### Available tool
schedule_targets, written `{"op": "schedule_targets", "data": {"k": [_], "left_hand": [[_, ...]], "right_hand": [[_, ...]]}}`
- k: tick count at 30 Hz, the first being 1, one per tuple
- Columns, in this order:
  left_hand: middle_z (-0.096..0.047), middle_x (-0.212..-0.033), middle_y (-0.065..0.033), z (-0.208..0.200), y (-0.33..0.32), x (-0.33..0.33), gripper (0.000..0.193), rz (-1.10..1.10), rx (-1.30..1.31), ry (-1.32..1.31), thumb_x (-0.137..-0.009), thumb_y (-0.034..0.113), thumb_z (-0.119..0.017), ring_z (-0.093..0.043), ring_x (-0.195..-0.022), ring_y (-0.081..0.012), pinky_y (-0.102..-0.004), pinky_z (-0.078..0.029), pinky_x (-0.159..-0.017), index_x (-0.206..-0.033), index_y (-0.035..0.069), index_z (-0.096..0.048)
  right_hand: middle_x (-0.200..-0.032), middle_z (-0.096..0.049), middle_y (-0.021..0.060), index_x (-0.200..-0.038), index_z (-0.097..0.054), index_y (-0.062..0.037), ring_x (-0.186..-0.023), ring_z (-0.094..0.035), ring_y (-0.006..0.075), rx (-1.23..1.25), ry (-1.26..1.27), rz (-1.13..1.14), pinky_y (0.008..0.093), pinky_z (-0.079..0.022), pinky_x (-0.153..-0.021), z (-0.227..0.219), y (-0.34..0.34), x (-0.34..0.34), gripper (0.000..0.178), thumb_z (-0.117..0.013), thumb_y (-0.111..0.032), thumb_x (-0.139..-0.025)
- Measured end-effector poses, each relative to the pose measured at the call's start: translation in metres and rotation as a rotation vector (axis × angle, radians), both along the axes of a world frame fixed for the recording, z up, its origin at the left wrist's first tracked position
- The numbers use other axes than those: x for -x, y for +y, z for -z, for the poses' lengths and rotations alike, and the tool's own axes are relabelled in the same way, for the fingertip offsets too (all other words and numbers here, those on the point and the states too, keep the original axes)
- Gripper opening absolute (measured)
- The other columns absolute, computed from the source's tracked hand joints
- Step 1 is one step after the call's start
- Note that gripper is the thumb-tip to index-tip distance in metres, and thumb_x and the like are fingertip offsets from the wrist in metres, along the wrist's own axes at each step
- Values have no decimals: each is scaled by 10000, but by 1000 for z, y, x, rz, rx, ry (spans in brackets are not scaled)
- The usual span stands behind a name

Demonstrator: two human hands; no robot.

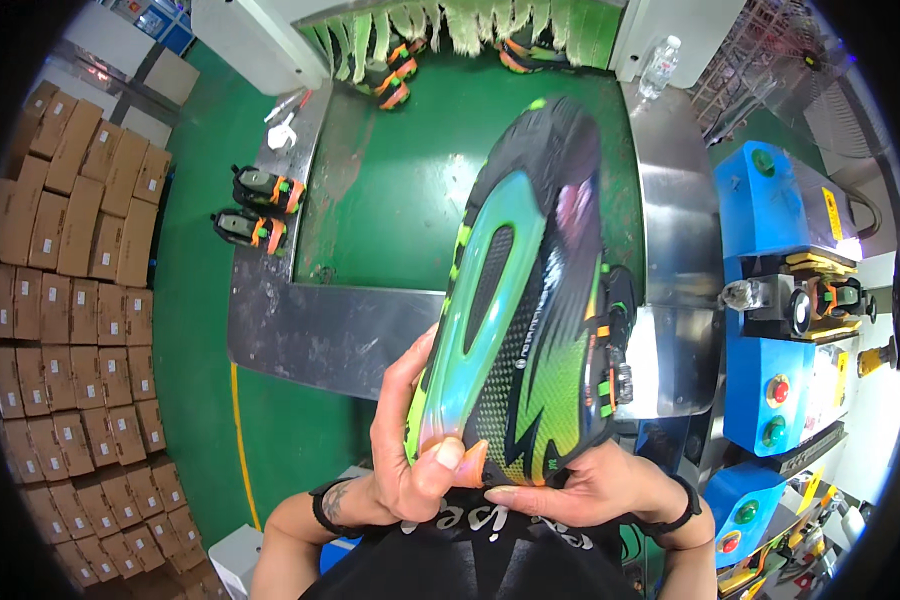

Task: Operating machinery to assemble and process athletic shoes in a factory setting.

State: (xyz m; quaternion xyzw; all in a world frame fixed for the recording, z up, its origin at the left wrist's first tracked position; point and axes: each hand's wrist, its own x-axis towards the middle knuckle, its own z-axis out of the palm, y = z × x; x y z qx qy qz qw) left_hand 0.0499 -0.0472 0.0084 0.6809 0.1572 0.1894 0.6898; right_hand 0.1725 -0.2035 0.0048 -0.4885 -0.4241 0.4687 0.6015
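Close in front of me a sneaker is held upright, toe away and its sole facing me. The sole is black and lime green, with a shiny teal, looped plate along its left side. My left hand grips the heel's left edge, thumb pressed on the orange-pink heel end. My right hand closes round the heel from the lower right, its thumb lying near the left thumb. The fingers behind the shoe are hidden. Just right of it a black shoe with orange and green trim is partly covered.
A metal-edged green conveyor runs under a fringed curtain, with several shoes near it. On the left ledge stands a pair of shoes. Stacked cartons fill the left side. Blue machines with buttons and a bottle are at right.
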Motion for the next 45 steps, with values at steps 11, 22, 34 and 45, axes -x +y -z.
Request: {"op": "schedule_targets", "data": {"k": [11,22,34,45], "left_hand": [[-406,-1386,-234,6,10,-4,767,-36,133,81,-841,324,-513,-406,-1297,-289,-397,-289,-1099,-1418,-109,-251],[-413,-1378,-236,6,2,9,774,-69,107,110,-819,313,-527,-417,-1282,-281,-394,-305,-1085,-1405,-124,-273],[-431,-1376,-212,3,12,1,694,-42,169,44,-840,215,-520,-419,-1286,-266,-386,-294,-1092,-1418,-85,-280],[-465,-1343,-190,15,3,4,685,-106,280,8,-855,218,-504,-456,-1239,-240,-357,-312,-1076,-1424,-84,-272]], "right_hand": [[-893,-647,13,-1137,-627,-37,-781,-574,99,194,207,-6,271,-485,-741,5,8,8,269,-674,-170,-908],[-892,-652,44,-1088,-643,-8,-782,-599,119,-71,-122,64,268,-484,-714,5,4,13,236,-694,-77,-868],[-872,-637,21,-1056,-640,-15,-744,-575,99,-44,-22,105,248,-480,-680,5,13,16,198,-695,-73,-875],[-910,-655,27,-1119,-637,-26,-783,-594,100,115,-24,62,261,-488,-706,9,10,19,239,-673,-90,-891]]}}
